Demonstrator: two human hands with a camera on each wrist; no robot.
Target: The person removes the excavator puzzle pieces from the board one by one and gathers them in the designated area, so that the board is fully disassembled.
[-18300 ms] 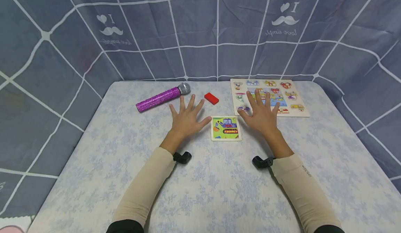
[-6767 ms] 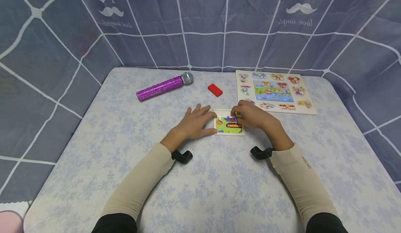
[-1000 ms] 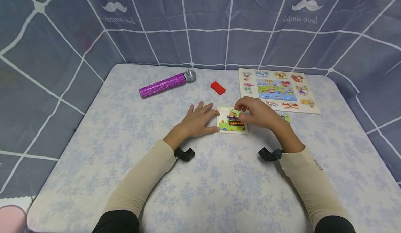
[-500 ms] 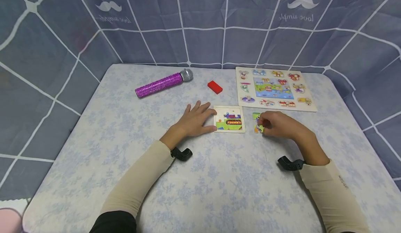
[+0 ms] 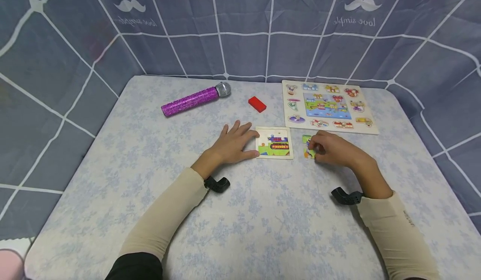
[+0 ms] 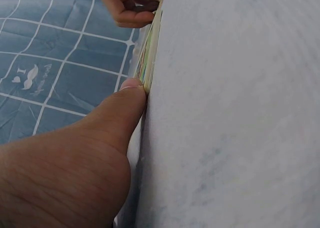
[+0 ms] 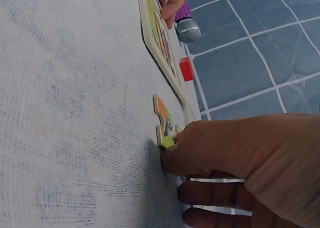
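A small framed jigsaw puzzle [image 5: 274, 157] lies flat on the table, showing a digger's dark body and orange track; its upper left is bare wood. My left hand [image 5: 234, 145] rests at the frame's left side, thumb and index finger against that edge, other fingers spread. Just right of the frame, my right hand [image 5: 334, 149] pinches a green and orange jigsaw piece [image 7: 165, 120] between thumb and curled fingers, low at the tabletop. Another green piece [image 5: 306, 138] lies beside it. The right hand partly covers these pieces and may hide more.
A pegged picture board [image 5: 370, 126] lies at the back right. Behind the frame sits a red block [image 5: 257, 104]. A glittery purple microphone [image 5: 191, 102] lies at the back left. Grey-blue checked cloth [image 5: 244, 16] hangs around the table.
From above the frame, my right hand has moved right and down to the tabletop with a jigsaw piece. More of the frame's top is bare. My left hand stays at the frame's edge.
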